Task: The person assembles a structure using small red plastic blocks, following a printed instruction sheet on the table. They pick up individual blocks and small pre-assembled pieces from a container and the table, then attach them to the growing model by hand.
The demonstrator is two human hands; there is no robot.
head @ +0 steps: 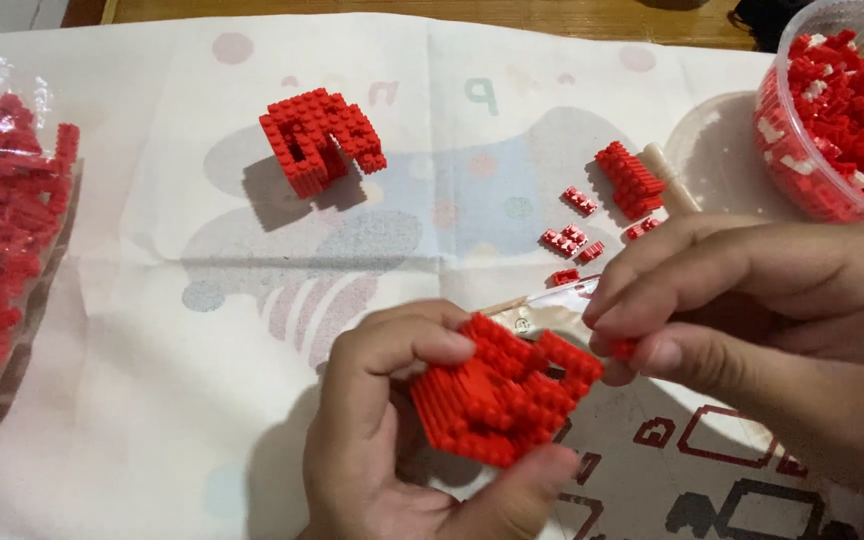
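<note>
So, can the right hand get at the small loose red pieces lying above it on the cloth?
Probably yes. The right hand pinches one tiny brick, but the loose red pieces lie just beyond its fingertips with nothing between them.

Cut off at right edge: clear tub of red bricks [832, 120]. Cropped at left edge: bag of red bricks [2, 250]. Half hidden under fingers: red brick assembly [497, 395]. Barely visible in right grip [752, 310]: tiny red piece [622, 348], shape unclear.
</note>
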